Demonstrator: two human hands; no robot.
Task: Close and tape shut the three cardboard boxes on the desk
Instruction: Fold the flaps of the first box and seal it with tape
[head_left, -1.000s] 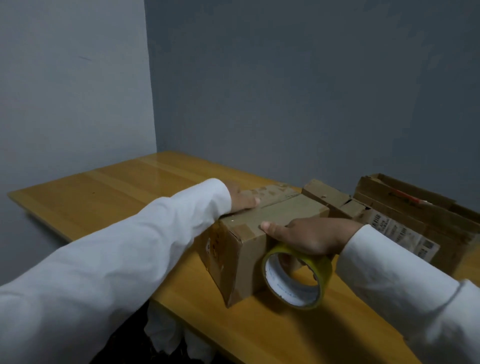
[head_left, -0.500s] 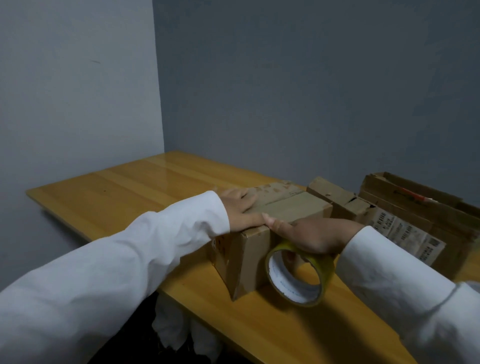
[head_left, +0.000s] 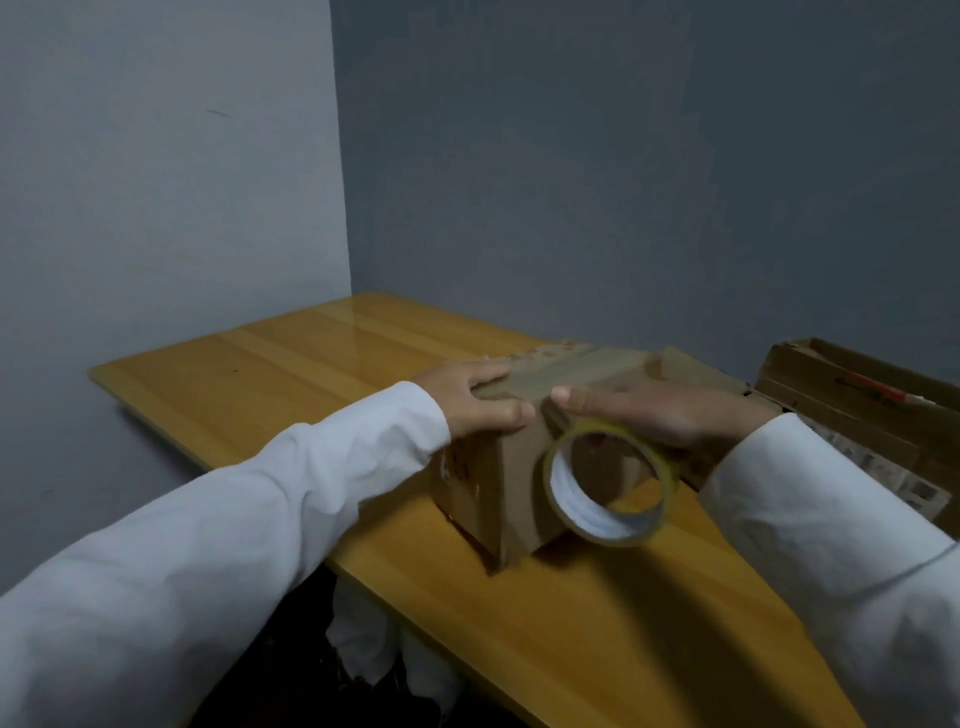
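A small closed cardboard box (head_left: 493, 488) stands near the desk's front edge, with shiny tape along its top. My left hand (head_left: 470, 397) lies on the box's near top corner, fingers flat on the lid and thumb along the edge. My right hand (head_left: 670, 413) holds a yellow-brown tape roll (head_left: 608, 486) against the box's near side, its thumb stretched along the top edge toward my left thumb. A second box (head_left: 698, 371) sits just behind my right hand, mostly hidden. A third box (head_left: 852, 400), its flaps open, stands at the far right.
The wooden desk (head_left: 291, 369) fits into a corner between two grey walls, and its left half is bare wood. Its front edge runs diagonally just below the small box. White cloth (head_left: 363, 639) shows in the dark space under the desk.
My left hand has slid from the lid's far side to the near corner. My right thumb has moved left along the top edge until the two thumbs almost meet.
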